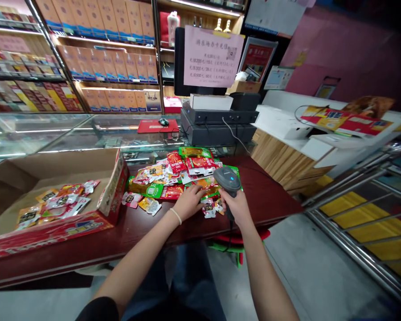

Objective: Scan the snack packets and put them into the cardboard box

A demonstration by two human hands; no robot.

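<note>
My right hand [237, 207] is closed round the handle of a grey barcode scanner [227, 179], which points down at a heap of small snack packets [182, 171] on the dark red table [270, 196]. My left hand [189, 202] lies on the near edge of that heap, fingers pressed on an orange packet [207, 183]. A white band circles the left wrist. A few loose packets [143, 203] lie left of the hand.
An open cardboard box [115, 178] with several packets inside stands at the left of the table. Behind are a glass counter [36, 131], a cash register [218, 118] with a pink notice, and shelves of boxed goods. A metal railing [361, 214] runs at the right.
</note>
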